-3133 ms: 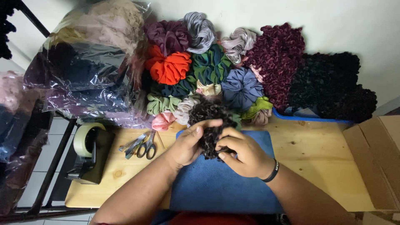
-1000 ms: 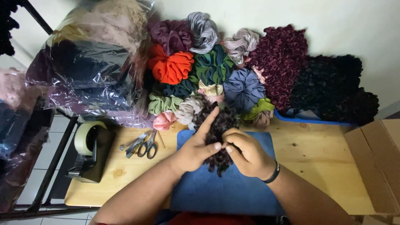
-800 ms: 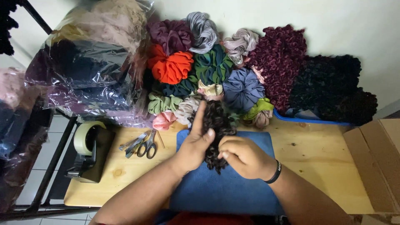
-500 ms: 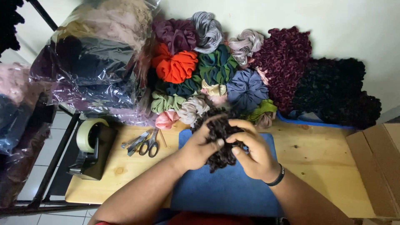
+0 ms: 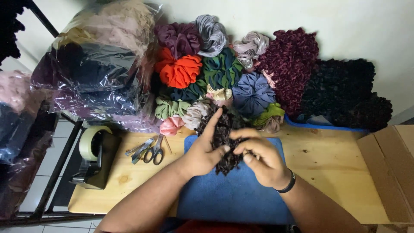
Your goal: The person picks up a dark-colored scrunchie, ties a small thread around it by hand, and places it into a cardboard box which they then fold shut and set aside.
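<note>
Your left hand (image 5: 203, 151) and right hand (image 5: 262, 156) both pinch the dark brown ruffled scrunchie (image 5: 224, 137), fingers closed on its folds, just above the blue mat (image 5: 235, 196); your fingers hide much of its middle. Behind it, the scrunchie pile (image 5: 215, 77) overlaps itself, and the cardboard box (image 5: 390, 166) is cut off at right.

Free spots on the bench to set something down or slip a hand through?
Bare wood lies between the blue mat and the cardboard box, and a smaller patch sits below the scissors, right of the tape dispenser. The back edge is crowded with scrunchies. Mid-mat, the left hand and right hand hold a dark scrunchie.
</note>
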